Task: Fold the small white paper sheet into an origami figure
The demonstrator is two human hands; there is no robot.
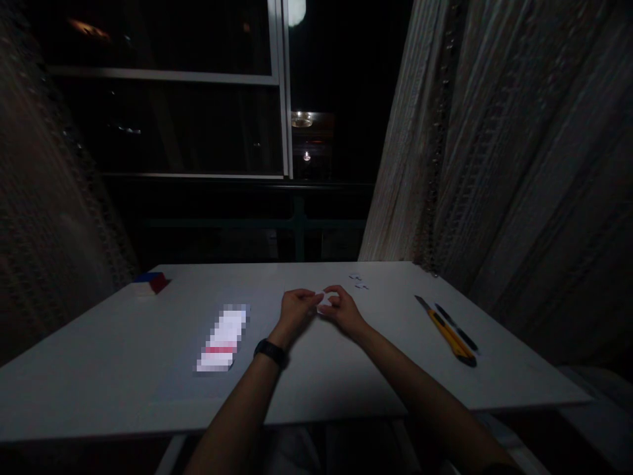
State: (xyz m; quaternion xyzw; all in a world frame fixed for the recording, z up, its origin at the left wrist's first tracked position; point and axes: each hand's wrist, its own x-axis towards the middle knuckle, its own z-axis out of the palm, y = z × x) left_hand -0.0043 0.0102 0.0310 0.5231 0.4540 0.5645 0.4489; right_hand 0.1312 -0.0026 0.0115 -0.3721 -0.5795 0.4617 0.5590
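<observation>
Over the middle of the white table, my left hand (297, 307) and my right hand (345, 311) meet with fingers pinched. Between their fingertips is a small white piece of paper (322, 300), mostly covered by the fingers. A dark watch (270, 352) is on my left wrist. Just beyond my right hand lie small white paper pieces (359, 282) with dark marks. Left of my left hand, a phone (223, 338) with a bright, blurred-out screen rests on what looks like a pale sheet of paper (173, 379).
To the right lie a yellow utility knife (448, 335), its blade end pointing away, and a dark pen (457, 327). A blue, red and white cube (151, 284) stands at the far left. Curtains (420, 132) flank a dark window (173, 125) behind the white table (99, 363).
</observation>
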